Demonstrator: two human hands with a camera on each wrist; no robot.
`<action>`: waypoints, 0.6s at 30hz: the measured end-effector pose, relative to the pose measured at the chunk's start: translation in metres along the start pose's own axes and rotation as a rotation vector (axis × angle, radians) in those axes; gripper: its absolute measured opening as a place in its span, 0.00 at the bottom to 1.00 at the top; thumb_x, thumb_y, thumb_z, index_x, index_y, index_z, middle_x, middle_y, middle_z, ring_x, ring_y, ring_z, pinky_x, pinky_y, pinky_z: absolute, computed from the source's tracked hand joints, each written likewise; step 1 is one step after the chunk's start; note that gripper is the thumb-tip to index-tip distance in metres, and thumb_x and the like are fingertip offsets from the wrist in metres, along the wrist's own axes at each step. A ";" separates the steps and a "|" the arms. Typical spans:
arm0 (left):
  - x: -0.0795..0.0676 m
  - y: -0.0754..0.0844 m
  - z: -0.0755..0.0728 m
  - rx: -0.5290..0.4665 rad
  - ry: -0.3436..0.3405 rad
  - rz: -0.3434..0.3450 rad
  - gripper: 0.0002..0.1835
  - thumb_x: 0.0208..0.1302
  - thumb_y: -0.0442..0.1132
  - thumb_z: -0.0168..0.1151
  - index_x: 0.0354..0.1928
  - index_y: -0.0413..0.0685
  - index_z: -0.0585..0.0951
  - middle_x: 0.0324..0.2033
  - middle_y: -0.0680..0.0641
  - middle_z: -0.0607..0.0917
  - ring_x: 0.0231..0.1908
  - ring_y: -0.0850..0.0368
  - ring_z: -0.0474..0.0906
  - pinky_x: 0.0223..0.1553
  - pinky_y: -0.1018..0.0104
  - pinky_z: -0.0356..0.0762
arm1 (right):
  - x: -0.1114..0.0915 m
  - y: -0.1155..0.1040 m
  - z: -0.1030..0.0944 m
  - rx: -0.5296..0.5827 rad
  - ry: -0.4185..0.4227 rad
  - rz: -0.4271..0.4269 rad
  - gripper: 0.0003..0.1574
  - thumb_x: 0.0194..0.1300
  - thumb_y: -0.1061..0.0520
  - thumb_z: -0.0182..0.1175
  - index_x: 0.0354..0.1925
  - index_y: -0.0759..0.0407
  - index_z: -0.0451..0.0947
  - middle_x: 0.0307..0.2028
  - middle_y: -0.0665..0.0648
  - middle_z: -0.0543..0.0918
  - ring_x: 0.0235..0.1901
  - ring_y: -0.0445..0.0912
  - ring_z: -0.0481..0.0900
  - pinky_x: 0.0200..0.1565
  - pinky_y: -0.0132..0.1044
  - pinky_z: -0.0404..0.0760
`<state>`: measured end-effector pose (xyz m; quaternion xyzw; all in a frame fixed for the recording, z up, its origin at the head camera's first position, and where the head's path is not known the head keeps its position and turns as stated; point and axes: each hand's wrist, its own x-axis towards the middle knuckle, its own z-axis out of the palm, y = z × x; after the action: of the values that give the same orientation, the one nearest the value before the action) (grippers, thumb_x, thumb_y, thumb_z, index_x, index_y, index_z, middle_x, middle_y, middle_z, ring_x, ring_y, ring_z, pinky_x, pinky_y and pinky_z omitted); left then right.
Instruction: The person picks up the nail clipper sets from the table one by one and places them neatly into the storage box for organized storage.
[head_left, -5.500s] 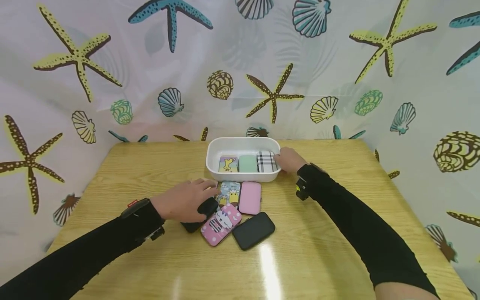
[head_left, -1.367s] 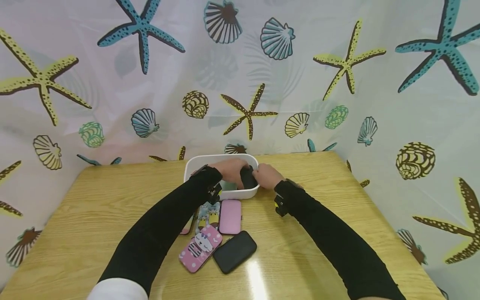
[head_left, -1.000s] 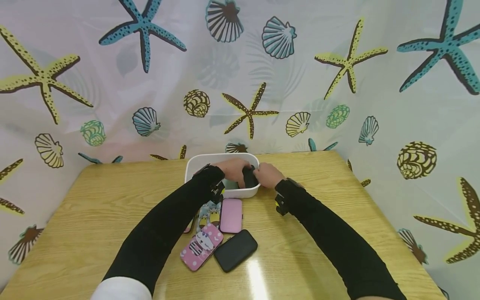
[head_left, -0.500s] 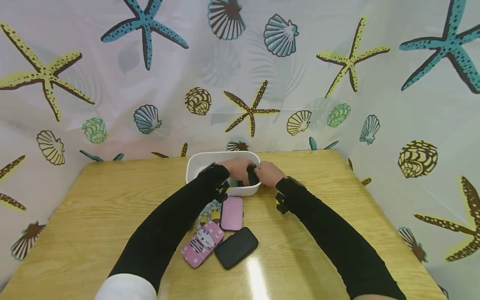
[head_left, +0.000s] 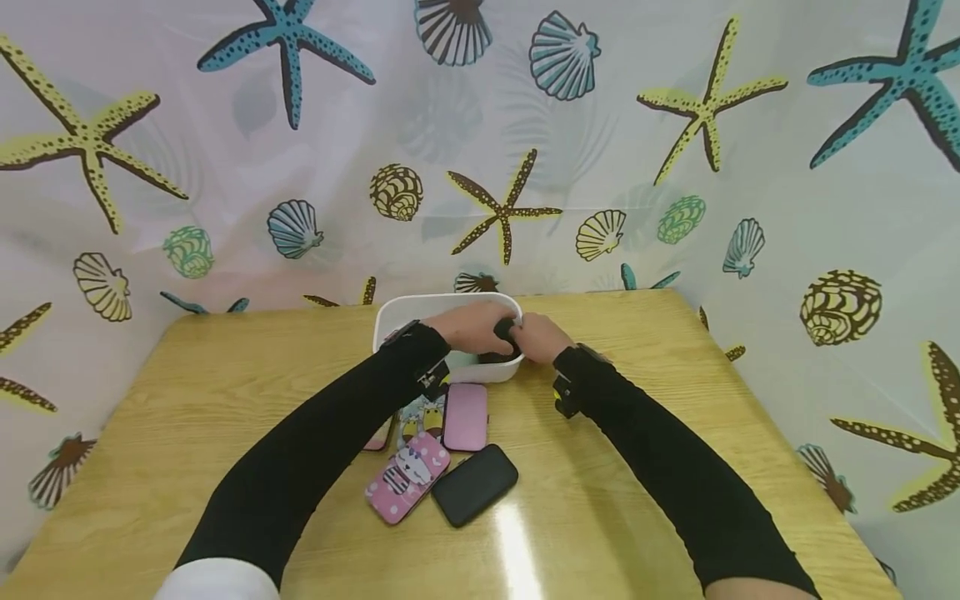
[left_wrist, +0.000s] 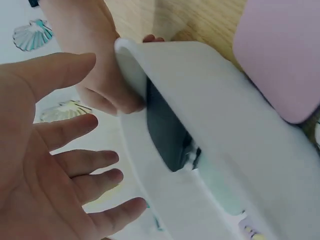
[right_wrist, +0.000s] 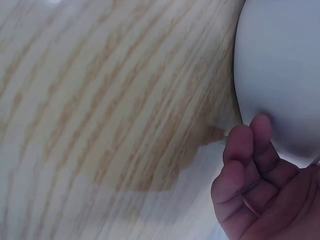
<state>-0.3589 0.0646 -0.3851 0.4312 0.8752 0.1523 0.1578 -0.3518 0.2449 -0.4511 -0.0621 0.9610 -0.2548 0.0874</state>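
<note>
The white plastic box [head_left: 405,308] stands at the back of the table. A slim black case [left_wrist: 165,132] lies inside its right end, beside a mint-green case [left_wrist: 220,185]; the plaid case seen earlier in that end is hidden. My left hand [head_left: 476,327] is over the box, and in the left wrist view its fingers [left_wrist: 90,160] are spread with nothing between them. My right hand [head_left: 542,339] grips the box's right end by the rim, its curled fingers [right_wrist: 237,142] against the outer wall.
In front of the box lie a plain pink case [head_left: 465,417], a giraffe-print case [head_left: 423,417], a pink cat-print case [head_left: 408,477] and another black case [head_left: 476,485]. Part of a further pink-edged case [head_left: 380,435] shows beside my left sleeve. A patterned cloth [head_left: 337,167] hangs behind the table.
My left hand picked up a black case from the table's left, carried it into the box's right end and has let go. My right hand stays on the rim.
</note>
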 end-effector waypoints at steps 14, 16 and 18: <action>-0.142 0.037 0.012 0.250 0.007 0.126 0.42 0.53 0.61 0.75 0.68 0.52 0.75 0.65 0.47 0.76 0.65 0.51 0.72 0.63 0.54 0.73 | 0.003 0.002 0.000 -0.007 0.005 0.056 0.22 0.76 0.53 0.41 0.42 0.68 0.76 0.29 0.59 0.76 0.25 0.47 0.75 0.30 0.36 0.71; -0.158 0.038 0.024 0.287 -0.077 0.108 0.48 0.49 0.61 0.78 0.71 0.53 0.71 0.69 0.46 0.72 0.68 0.49 0.68 0.66 0.50 0.69 | 0.003 0.001 0.001 -0.004 0.002 0.055 0.22 0.76 0.53 0.40 0.42 0.68 0.75 0.30 0.59 0.76 0.25 0.47 0.75 0.30 0.36 0.71; -0.170 0.037 0.036 0.314 -0.154 0.076 0.53 0.45 0.60 0.80 0.74 0.55 0.67 0.73 0.46 0.66 0.72 0.48 0.62 0.68 0.45 0.66 | 0.002 -0.001 0.002 -0.008 0.003 0.051 0.22 0.76 0.53 0.40 0.40 0.68 0.75 0.30 0.59 0.75 0.25 0.48 0.74 0.31 0.37 0.71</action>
<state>-0.2200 -0.0458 -0.3783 0.4938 0.8566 -0.0141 0.1494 -0.3538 0.2431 -0.4528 -0.0377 0.9635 -0.2487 0.0920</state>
